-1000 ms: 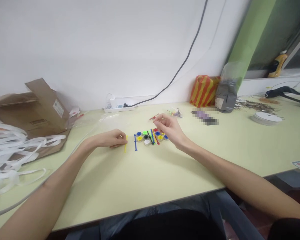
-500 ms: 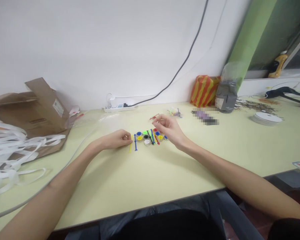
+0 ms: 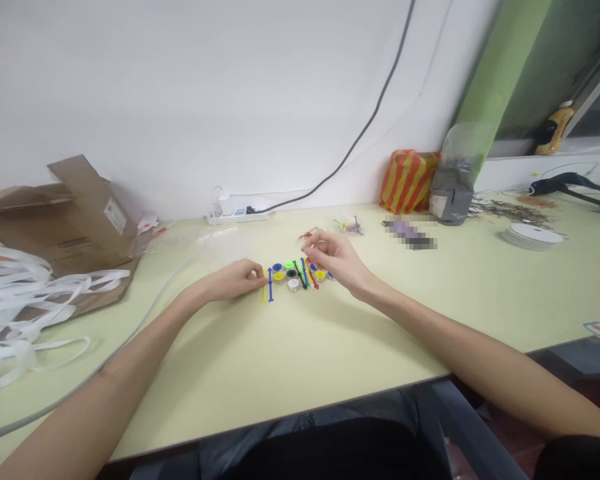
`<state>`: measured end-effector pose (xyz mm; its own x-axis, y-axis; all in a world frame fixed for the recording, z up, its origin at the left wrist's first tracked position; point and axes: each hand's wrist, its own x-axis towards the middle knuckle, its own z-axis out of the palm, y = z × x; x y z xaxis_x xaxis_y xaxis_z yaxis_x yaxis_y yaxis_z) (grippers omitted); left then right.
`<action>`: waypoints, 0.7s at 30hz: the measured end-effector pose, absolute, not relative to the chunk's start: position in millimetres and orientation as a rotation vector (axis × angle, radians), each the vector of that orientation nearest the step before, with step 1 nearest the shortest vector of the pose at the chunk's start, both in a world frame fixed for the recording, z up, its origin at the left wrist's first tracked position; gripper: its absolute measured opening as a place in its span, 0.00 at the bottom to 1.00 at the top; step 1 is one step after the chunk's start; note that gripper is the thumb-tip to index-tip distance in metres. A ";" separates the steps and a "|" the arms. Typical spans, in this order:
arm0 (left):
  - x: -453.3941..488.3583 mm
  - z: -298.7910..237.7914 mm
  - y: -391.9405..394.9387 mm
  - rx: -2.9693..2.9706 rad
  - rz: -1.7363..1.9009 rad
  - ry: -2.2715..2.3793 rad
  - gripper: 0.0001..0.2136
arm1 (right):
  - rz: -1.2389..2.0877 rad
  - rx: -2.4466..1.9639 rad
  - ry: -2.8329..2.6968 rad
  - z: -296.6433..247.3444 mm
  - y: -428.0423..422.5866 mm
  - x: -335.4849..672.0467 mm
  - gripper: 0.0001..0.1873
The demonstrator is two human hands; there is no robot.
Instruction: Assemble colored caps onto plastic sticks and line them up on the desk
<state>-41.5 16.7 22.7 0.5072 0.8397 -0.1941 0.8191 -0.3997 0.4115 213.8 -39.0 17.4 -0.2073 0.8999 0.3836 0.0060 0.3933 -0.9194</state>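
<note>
My left hand (image 3: 236,279) is closed in a pinch at a thin yellow plastic arrow (image 3: 264,293), which stands close beside a blue arrow (image 3: 271,285). To their right sits a cluster of small round clear pieces with coloured centres, among them a yellow one (image 3: 279,277), a green one (image 3: 289,265) and a white one (image 3: 293,285). Several coloured arrows, including a black arrow (image 3: 301,274), lie slanted across the cluster. My right hand (image 3: 337,261) hovers over the cluster's right end, thumb and fingertips together. Whatever they may hold is too small to make out.
A power strip (image 3: 237,215) lies against the wall. At left are an open cardboard box (image 3: 65,227) and white ribbon (image 3: 35,327). Small coloured pieces in a clear bag (image 3: 349,225), a striped bag (image 3: 409,181) and a white spool (image 3: 533,235) are at the back and right.
My left hand has shifted slightly right, bringing the yellow arrow nearer the blue one. My right hand has moved a little left.
</note>
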 end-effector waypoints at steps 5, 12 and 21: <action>-39.9 22.9 16.0 2.294 0.069 1.364 0.18 | 1.020 -0.850 -1.569 17.8 -39.1 214.2 0.09; -40.8 22.1 16.8 2.279 0.087 1.337 0.18 | 1.037 -0.843 -1.576 16.5 -38.3 214.5 0.08; -39.1 24.8 13.0 2.199 0.123 1.288 0.20 | 1.010 -0.832 -1.597 18.4 -40.3 214.0 0.10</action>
